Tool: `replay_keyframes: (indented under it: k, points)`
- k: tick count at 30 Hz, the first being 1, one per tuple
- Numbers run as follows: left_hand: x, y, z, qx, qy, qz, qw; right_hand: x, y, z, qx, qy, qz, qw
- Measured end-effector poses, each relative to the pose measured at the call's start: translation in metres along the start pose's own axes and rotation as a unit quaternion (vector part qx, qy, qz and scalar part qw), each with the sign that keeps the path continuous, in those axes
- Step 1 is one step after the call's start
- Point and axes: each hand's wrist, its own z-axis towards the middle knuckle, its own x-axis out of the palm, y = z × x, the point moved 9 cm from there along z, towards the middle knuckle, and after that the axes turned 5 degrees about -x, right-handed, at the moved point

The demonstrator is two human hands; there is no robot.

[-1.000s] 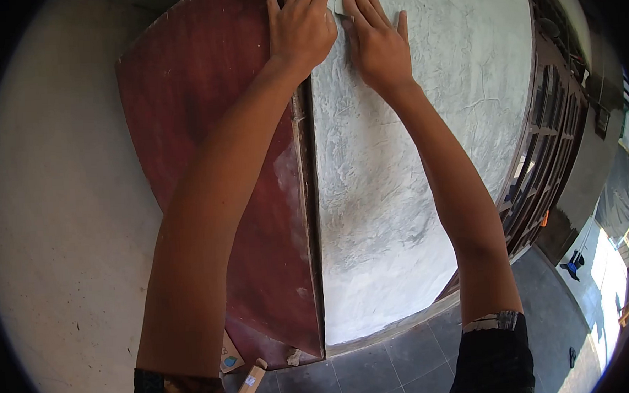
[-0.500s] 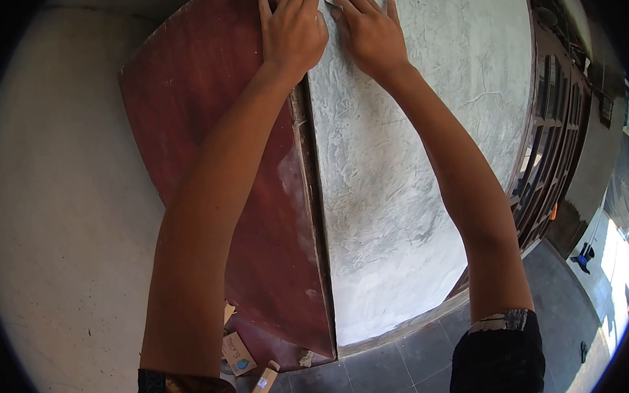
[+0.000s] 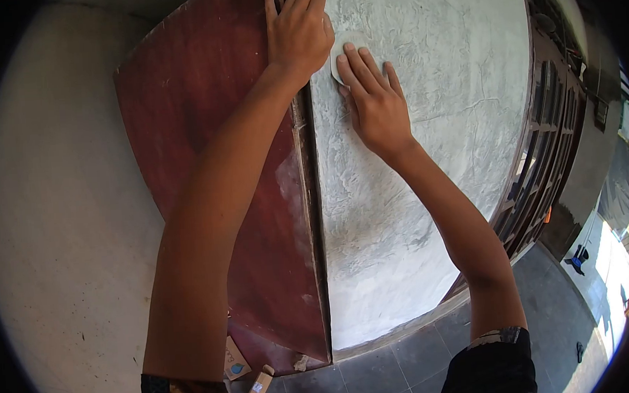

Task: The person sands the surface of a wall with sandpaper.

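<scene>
Scraper card [image 3: 338, 53], thin and pale, probably light and a little springy, sits flat on the white-coated panel [image 3: 414, 205] near its left edge. My right hand [image 3: 374, 111] pins it with straight fingers, no grip; best pressed mid-face. Left hand [image 3: 297, 34] lies spread open along the seam [image 3: 313, 196].

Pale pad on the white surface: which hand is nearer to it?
Right. The right hand lies flat on the pale pad, covering its lower part; the left hand rests beside it, on the red board edge.

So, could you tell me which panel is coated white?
The right-hand panel, under the right hand and its pale pad; the left panel is bare red-brown.
</scene>
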Motion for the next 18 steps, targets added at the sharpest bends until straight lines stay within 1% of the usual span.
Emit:
replay_keyframes:
  k: [1,3,5,7,8,9,11,14,15,17,18]
  points:
    - [-0.001,0.0,-0.002,-0.002,-0.001,-0.001,1.0,0.003,0.004,-0.014,0.005,0.037,-0.01,0.999]
    - [0.0,-0.001,0.0,-0.007,0.002,-0.011,1.0,0.003,-0.011,0.019,-0.008,0.022,-0.015,1.0]
    - [-0.002,-0.003,0.001,-0.004,0.007,-0.007,1.0,-0.005,-0.035,0.075,0.004,-0.059,-0.054,0.997]
    - [-0.004,-0.001,0.001,-0.008,0.016,-0.001,1.0,-0.001,-0.038,0.091,0.008,-0.057,-0.039,0.998]
    - [-0.005,-0.001,0.002,-0.007,0.018,-0.004,1.0,0.0,-0.038,0.09,0.011,-0.054,-0.026,0.998]
    - [-0.003,-0.001,0.0,-0.007,0.02,-0.009,1.0,-0.001,-0.03,0.068,0.016,-0.049,-0.027,0.998]
    - [0.002,0.0,0.0,-0.002,0.019,-0.003,1.0,-0.002,-0.004,0.012,0.003,-0.015,0.012,1.0]
    - [0.0,0.0,0.003,0.001,0.008,0.005,1.0,-0.003,-0.004,0.007,-0.018,0.011,-0.016,1.0]
    - [0.0,-0.001,0.001,0.001,0.013,0.001,1.0,-0.005,-0.016,0.036,-0.029,-0.015,-0.013,0.999]
    - [-0.001,-0.002,0.004,0.002,0.016,-0.001,1.0,0.0,-0.043,0.093,0.02,0.039,-0.041,0.998]
    - [-0.001,0.0,0.002,0.001,0.022,-0.002,1.0,0.003,-0.042,0.094,0.02,0.04,-0.037,0.998]
